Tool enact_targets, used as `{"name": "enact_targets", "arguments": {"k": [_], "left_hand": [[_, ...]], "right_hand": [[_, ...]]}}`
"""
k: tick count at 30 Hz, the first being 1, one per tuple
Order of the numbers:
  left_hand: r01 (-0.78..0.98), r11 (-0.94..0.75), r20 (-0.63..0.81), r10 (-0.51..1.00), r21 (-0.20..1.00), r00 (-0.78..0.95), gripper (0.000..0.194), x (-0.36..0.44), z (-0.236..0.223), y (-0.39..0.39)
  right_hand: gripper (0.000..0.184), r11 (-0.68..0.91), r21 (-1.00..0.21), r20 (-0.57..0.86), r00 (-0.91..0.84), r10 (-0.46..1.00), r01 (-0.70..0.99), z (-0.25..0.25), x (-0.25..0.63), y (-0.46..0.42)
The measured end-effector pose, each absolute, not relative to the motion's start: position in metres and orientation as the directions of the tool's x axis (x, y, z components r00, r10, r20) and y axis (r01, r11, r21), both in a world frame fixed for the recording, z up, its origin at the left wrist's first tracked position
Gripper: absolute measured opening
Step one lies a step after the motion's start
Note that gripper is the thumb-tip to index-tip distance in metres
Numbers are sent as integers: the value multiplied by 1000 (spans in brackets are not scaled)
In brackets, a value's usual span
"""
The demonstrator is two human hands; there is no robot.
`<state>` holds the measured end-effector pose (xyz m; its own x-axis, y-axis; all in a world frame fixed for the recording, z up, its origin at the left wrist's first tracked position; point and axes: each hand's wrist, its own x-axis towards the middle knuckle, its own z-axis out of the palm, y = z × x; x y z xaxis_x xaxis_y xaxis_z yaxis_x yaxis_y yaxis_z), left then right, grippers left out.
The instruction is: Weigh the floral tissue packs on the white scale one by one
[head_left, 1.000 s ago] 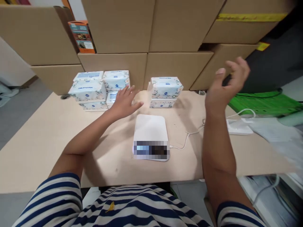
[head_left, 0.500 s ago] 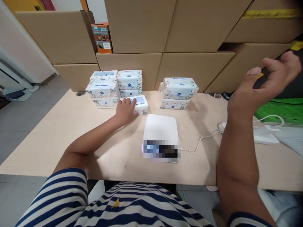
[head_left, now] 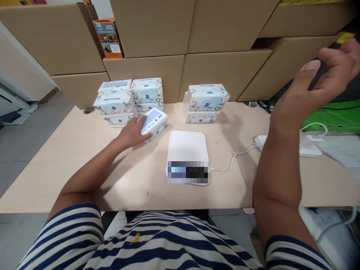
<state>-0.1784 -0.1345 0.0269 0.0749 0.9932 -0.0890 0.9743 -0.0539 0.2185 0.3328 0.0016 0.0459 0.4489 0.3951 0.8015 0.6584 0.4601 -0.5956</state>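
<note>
Left of the white device (head_left: 187,144) and a little beyond it, a pack (head_left: 155,122) lies askew over the desk (head_left: 225,195), well clear of the device's edge. The left hand (head_left: 131,132) grips the pack's left end, thumb along the near side, fingers spread partway open across the top. Farther beyond the device, to its left, stand the left stack (head_left: 114,105) and, just beside it, the middle stack (head_left: 147,90); straight beyond it stands the right stack (head_left: 207,99). Well to the right of the device, the right hand (head_left: 323,80) is raised, fingers half curled and thumb apart; it appears to hold nothing, though the frame's edge crowds the fingertips. A cable (head_left: 242,152) leaves the device on the right. Cartons (head_left: 149,28) form the background beyond it.
</note>
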Motion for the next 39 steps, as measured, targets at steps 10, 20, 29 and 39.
{"name": "enact_targets", "arguments": {"k": [10, 20, 29, 39], "left_hand": [[862, -125, -25, 987, 492, 158, 113, -189, 75, -137], [540, -518, 138, 794, 663, 592, 135, -97, 40, -121], [275, -467, 298, 822, 840, 485, 125, -132, -56, -117], [435, -246, 113, 944, 866, 309, 105, -111, -72, -136]], "right_hand": [[50, 771, -349, 937, 223, 270, 533, 58, 251, -58], [79, 424, -855, 479, 138, 867, 298, -58, 201, -112], [93, 342, -933, 350, 68, 934, 114, -72, 184, -133], [93, 484, -804, 492, -71, 868, 345, -91, 218, -122]]}}
